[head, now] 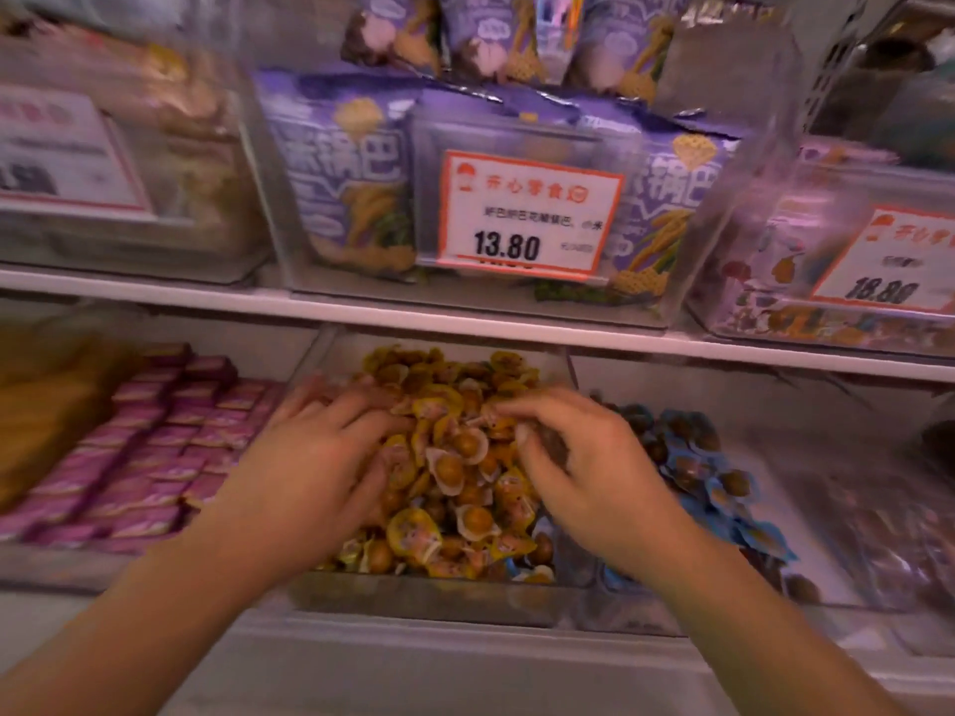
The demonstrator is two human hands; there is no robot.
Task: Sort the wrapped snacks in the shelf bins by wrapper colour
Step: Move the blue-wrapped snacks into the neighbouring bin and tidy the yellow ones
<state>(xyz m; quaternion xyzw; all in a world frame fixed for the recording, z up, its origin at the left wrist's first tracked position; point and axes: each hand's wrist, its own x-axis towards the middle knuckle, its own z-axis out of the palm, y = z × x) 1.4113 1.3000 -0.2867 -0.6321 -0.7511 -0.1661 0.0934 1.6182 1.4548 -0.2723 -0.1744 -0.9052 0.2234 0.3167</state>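
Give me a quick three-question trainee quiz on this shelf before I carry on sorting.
1. True or false: both hands are in the bin of yellow snacks.
2. Which wrapper colour fills the bin right of the yellow one? A pink, B blue, C green.
3. Fill in: the price tag above the yellow bin reads ____.

Key:
1. True: the left hand and right hand both rest on that pile.
2. B: the blue snacks; the pink snacks lie to the left.
3. 13.80.
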